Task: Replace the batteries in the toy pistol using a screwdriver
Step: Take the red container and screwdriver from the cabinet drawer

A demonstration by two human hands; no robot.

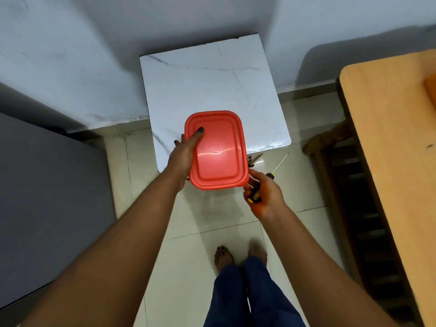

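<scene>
A red lidded plastic box (pixel 219 152) hangs over the near edge of the small white marble-look table (pixel 212 86). My left hand (pixel 185 152) grips the box's left side, thumb lying on the lid and fingers under it. My right hand (pixel 262 192), just right of the box's near corner, holds a screwdriver (pixel 271 175) with a black and yellow handle, its thin shaft pointing up and right. The lid is shut, so the box's contents are hidden. No toy pistol or batteries are visible.
A grey wall stands behind the table. A wooden bed frame with an orange mattress (pixel 396 138) runs along the right. A dark grey cabinet (pixel 47 197) fills the left. My bare feet (pixel 238 256) stand on pale floor tiles below the table.
</scene>
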